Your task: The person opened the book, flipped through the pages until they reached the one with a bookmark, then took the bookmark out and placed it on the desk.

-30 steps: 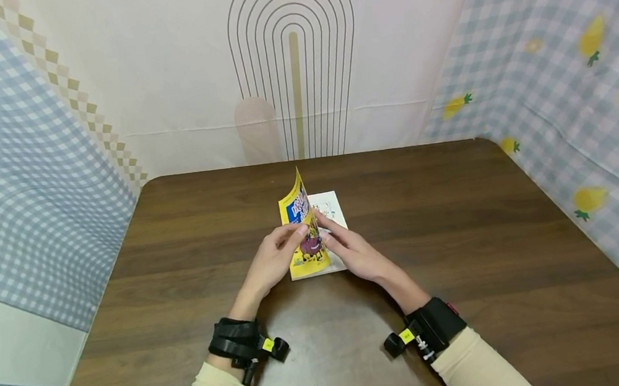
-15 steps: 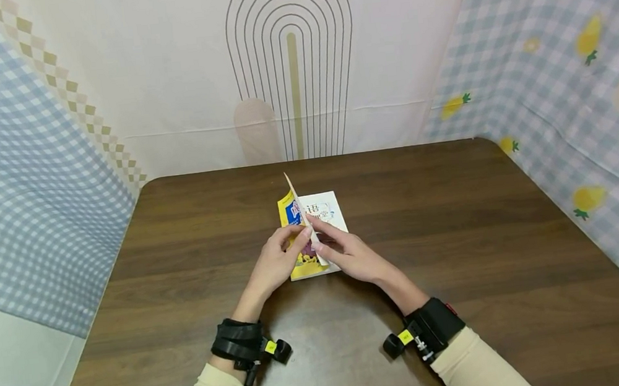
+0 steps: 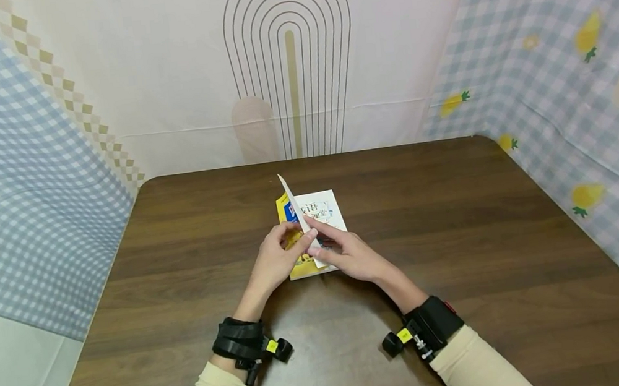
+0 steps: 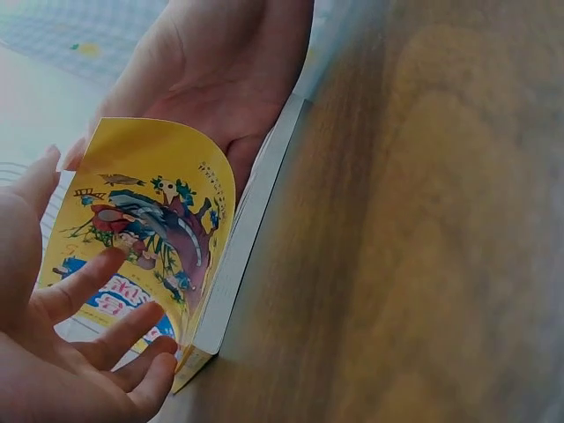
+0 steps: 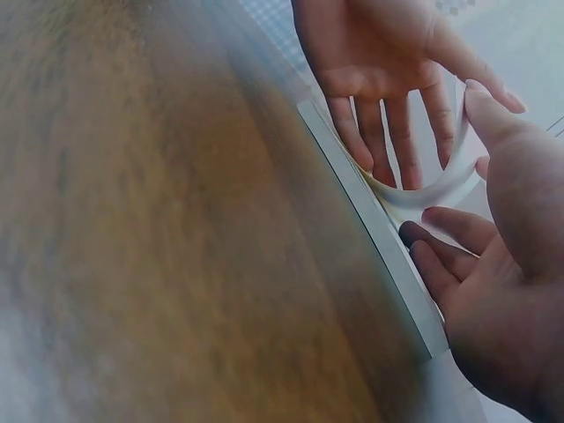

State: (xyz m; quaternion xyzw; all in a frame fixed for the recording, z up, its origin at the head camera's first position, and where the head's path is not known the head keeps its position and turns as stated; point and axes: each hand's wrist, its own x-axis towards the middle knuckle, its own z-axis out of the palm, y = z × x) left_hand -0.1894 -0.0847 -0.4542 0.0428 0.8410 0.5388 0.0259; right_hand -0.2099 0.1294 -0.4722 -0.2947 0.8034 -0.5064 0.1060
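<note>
A small paperback book (image 3: 323, 207) lies on the table, its yellow cover (image 4: 132, 211) curled up from the spine side. Beneath it shows a white page with printed characters. My left hand (image 3: 276, 255) pinches the raised cover, thumb over the free edge and fingers spread along the illustrated outside. From the other side my right hand (image 3: 357, 253) touches the cover's white inside with thumb and index finger, both fairly straight. In the right wrist view, the right hand's other fingers (image 5: 449, 247) sit beside the page block. The cover partly hides the right fingers in the left wrist view.
The book rests on a brown wooden table (image 3: 429, 219) with rounded far corners. A white cloth (image 3: 180, 75) with an arch pattern hangs behind, and blue checked cloths (image 3: 545, 83) hang at the sides. Black camera straps (image 3: 239, 336) circle both wrists.
The raised cover has swung left, baring more of the white page and turning its inside to view. The left thumb has come over its edge; the right fingertips have followed slightly left.
</note>
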